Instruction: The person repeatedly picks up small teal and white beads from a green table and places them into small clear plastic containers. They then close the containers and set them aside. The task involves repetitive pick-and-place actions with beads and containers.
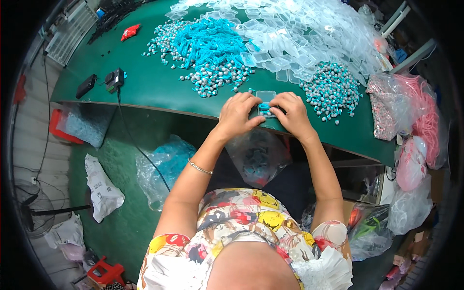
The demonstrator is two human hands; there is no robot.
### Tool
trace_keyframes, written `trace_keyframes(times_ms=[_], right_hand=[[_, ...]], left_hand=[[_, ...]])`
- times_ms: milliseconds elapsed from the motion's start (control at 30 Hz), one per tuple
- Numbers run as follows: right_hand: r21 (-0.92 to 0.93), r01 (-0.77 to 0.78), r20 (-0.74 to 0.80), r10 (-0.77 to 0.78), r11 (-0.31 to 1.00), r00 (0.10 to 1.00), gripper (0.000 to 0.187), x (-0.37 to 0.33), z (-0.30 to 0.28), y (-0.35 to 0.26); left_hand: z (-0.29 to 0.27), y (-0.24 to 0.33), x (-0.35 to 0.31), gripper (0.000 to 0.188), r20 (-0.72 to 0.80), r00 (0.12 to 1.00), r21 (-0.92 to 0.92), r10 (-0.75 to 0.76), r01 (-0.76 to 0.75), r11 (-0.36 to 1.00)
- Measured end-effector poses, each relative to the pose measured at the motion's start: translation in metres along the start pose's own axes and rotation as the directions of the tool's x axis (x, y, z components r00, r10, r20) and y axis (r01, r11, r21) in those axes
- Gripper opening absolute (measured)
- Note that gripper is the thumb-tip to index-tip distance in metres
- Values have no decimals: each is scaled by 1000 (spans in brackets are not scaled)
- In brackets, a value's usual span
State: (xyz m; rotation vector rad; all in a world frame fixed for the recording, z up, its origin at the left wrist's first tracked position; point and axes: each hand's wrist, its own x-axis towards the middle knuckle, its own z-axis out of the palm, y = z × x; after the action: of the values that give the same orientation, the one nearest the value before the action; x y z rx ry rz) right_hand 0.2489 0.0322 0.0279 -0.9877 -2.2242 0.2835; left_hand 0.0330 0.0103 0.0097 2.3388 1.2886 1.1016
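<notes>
At the table's near edge a small clear plastic box [266, 95] sits with its hinged lid raised on the far side. A coiled blue cord [264, 107] with grey-and-blue ends lies in it. My left hand [238, 115] grips the box's left side between thumb and fingers. From the right, my right hand [293, 115] closes its thumb and fingers at the box and the cord; its fingertips partly cover both. Just beyond my left hand are a heap of blue cords [209, 41] and a pile of small grey-and-blue earplugs or beads [212, 79].
Many clear boxes [309, 34] cover the far table. Another bead-like pile [331, 92] lies right of my hands. Bags of pink cord [425, 121] hang over the right edge. Left are a black device [115, 79] with a cable and a red packet [130, 32].
</notes>
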Motion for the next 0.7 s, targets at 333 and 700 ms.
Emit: trace_keyframes(times_ms=[333,700], right_hand=[[-97,-43,-17,42,994,999,22,16,3,16],[53,-28,-111,33,998,993,18,14,2,13]], left_hand=[[0,1,-1,42,-3,1000,12,4,-4,1000],[1,2,-2,42,-49,998,-54,-28,26,998]])
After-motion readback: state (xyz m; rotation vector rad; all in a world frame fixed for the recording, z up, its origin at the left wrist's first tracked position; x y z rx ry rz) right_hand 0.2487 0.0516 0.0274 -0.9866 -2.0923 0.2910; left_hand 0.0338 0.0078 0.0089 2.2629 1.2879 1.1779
